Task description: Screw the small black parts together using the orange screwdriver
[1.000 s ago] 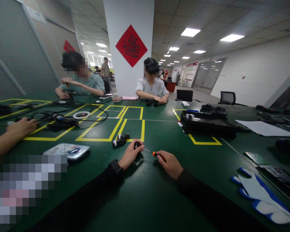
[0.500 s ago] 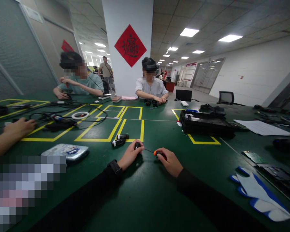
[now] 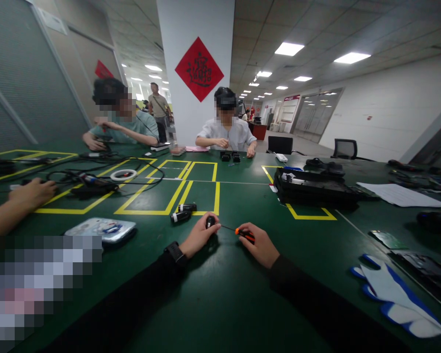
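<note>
Between the fingers of my left hand (image 3: 199, 237) is a small black part (image 3: 210, 222), its underside hidden by my fingers. My right hand (image 3: 260, 243) grips a screwdriver (image 3: 245, 235) by its orange and black handle. The thin shaft points left, and its tip reaches the black part near my left fingertips; whether it sits in a screw I cannot tell. Just beyond my left hand, two black cylindrical pieces with white ends (image 3: 181, 216) lie side by side on the green table (image 3: 220, 294).
A silver case (image 3: 101, 229) lies to the left, near a co-worker's hand (image 3: 33, 192). Black cables (image 3: 91, 184) and a white ring (image 3: 123, 175) are beyond it. On the right are a black housing (image 3: 312, 189), paper (image 3: 399, 194) and a blue-white glove (image 3: 397, 296). Two people sit opposite.
My right fingers have shifted on the screwdriver, so more of its handle shows. My left hand keeps the black part in nearly the same place. The person opposite has moved their hands apart.
</note>
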A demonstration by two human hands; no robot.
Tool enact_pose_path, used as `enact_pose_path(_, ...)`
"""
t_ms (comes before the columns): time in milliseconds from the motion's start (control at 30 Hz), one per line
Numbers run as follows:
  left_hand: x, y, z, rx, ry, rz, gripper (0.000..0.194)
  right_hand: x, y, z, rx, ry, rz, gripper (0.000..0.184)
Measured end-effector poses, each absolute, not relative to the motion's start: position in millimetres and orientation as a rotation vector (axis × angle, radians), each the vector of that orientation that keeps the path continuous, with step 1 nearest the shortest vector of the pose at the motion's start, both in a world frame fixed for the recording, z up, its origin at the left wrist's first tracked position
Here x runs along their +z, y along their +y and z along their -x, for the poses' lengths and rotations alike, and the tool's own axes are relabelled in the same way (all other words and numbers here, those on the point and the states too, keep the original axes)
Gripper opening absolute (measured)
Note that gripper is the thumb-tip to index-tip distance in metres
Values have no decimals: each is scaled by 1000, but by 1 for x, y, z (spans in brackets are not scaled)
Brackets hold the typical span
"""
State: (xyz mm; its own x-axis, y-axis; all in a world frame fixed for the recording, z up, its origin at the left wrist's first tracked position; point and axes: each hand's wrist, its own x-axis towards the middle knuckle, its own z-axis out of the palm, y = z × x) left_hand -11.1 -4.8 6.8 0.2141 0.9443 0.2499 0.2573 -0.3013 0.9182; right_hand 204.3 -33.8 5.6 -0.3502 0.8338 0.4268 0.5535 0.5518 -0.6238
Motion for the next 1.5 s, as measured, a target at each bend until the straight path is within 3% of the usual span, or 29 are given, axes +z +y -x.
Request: enact_pose_path(1500,11,-8,10,1189,1141,-1748,20,8,-37,-204,438,-2015,1056,23)
